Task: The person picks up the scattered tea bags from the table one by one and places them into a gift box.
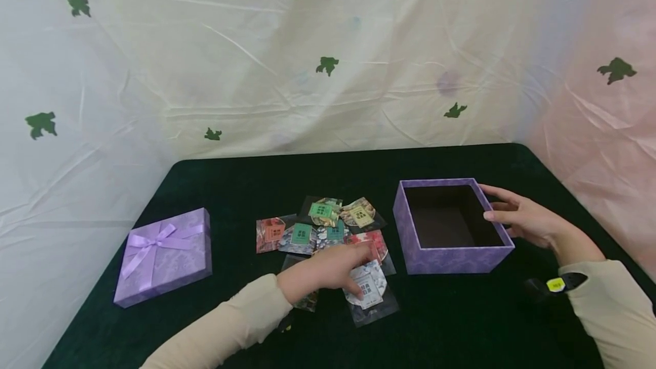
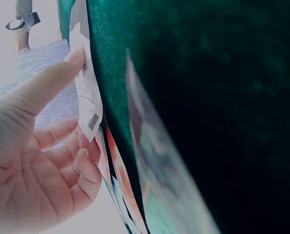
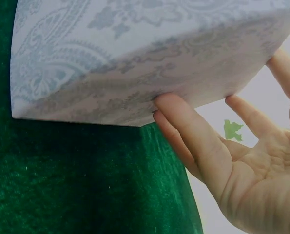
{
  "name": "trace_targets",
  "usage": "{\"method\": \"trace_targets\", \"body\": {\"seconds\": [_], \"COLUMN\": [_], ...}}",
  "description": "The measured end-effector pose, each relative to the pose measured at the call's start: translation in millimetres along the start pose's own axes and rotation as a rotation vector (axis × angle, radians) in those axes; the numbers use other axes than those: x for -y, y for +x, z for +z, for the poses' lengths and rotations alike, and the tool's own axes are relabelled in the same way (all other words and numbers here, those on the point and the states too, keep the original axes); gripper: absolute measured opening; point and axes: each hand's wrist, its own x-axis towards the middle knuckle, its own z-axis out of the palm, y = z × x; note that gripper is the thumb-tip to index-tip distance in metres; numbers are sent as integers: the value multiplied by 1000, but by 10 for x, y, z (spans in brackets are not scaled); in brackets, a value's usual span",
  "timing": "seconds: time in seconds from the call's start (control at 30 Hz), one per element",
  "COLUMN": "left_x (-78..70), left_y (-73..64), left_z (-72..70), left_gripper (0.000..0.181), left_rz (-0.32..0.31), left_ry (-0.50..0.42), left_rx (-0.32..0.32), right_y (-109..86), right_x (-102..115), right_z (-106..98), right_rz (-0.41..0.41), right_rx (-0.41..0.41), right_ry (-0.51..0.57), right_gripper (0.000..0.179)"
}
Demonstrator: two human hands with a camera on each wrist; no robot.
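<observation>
My left hand [image 1: 333, 266] is over a flat white-labelled packet [image 1: 368, 286] in a clear sleeve. In the left wrist view its thumb presses on the packet [image 2: 88, 92], and the curled fingers meet the packet's other end. Beside it lie several similar packets, among them a red one [image 1: 376, 241] and a green-labelled one [image 1: 301, 234]. My right hand [image 1: 528, 218] rests its extended fingertips against the right side of an open purple box [image 1: 451, 261]. In the right wrist view those fingers [image 3: 188, 126] touch the box's patterned wall [image 3: 115, 92].
A purple lid [image 1: 174, 261] with a ribbon bow lies on the left of the dark green cloth [image 1: 359, 175]. The box's dark inside [image 1: 453, 215] faces up. A pale curtain [image 1: 287, 73] with green bird shapes hangs behind the table.
</observation>
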Motion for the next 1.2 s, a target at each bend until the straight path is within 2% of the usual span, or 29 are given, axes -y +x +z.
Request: {"method": "trace_targets", "body": {"seconds": [0.1,0.43,0.6,0.7,0.9,1.03,1.13,1.2], "left_x": [-1,-21,3,32,117,163,187,200], "left_y": [-6,-46,-85,-118,-163,-196,-221,-233], "left_z": [-5,-70,-75,-74,-80,-77,-81,-89], "left_gripper": [56,52,69,76,76,54,39,37], "left_rz": [13,-2,-22,-33,5,22,26,31], "left_ry": [-11,-84,-110,-165,-292,-344,-403,-444], "left_rx": [0,-3,-3,-5,10,1,4,17], "right_y": [-9,-31,-29,-23,-31,-50,-65,-79], "right_x": [10,88,103,102,91,64,53,56], "right_z": [7,3,-4,-15,-61,-93,-100,-100], "right_rz": [6,45,66,73,59,-13,-54,-69], "right_rx": [5,29,36,39,87,164,194,199], "right_ry": [4,-7,7,21,103,183,210,212], "right_gripper": [69,75,75,74,63,52,52,54]}}
